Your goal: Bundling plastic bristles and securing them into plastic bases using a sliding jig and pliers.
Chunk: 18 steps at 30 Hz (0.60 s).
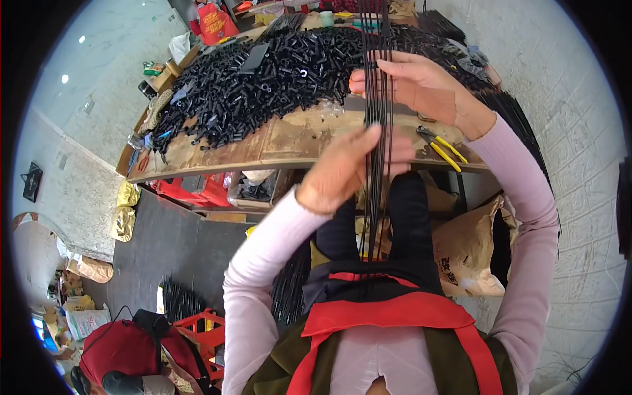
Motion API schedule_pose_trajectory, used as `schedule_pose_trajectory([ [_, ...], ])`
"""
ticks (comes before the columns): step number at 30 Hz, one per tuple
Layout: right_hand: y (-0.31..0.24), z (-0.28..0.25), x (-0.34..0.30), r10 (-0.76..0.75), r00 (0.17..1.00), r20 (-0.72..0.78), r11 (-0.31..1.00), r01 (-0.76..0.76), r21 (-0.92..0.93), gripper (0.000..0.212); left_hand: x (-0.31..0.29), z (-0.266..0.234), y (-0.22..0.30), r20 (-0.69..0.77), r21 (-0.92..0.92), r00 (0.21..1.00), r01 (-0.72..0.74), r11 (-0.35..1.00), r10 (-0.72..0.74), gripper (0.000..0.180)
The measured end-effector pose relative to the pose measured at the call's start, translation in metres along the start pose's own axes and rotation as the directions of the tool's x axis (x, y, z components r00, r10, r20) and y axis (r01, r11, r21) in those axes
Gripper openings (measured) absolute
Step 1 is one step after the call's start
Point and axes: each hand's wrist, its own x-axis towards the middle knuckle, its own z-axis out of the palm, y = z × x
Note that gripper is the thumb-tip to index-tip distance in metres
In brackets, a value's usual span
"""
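Note:
A loose bundle of long, thin black rods point(375, 105) runs upright through the middle of the view, from my lap up past the worktable. My left hand point(342, 161) is closed around its middle, thumb across the front; the fingers are smeared by motion. Higher up, my right hand point(421, 85) grips the same rods, with fingertips showing on their left side. Behind them, a big heap of small black tubular parts point(276, 79) covers much of the wooden table point(289, 135). Yellow-handled pliers point(444, 148) lie below my right hand.
A dark phone-like slab point(255, 59) rests on the heap. Below the table are a red crate point(204, 191) and a box of black parts point(257, 187). An open brown paper sack point(471, 250) stands right of my legs. More black rods point(517, 118) lean by the right wall.

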Motion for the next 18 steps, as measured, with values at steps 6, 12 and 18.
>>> schedule_pose_trajectory([
  [6,0.005,-0.013,0.006,-0.023,1.000,-0.021,1.000,0.023,0.010,0.029,0.031,-0.019,-0.007,-0.015,0.119,1.000,0.017,0.993,-0.015,0.036],
  [12,0.004,0.007,0.002,-0.045,0.999,-0.003,0.999,0.045,-0.014,0.044,0.031,-0.015,0.011,-0.049,0.178,0.999,0.025,0.984,-0.016,0.032],
  [18,0.004,0.020,-0.012,-0.064,0.998,-0.007,0.988,0.062,-0.139,0.043,0.002,0.000,-0.010,-0.028,0.035,0.996,0.085,0.996,-0.084,0.033],
])
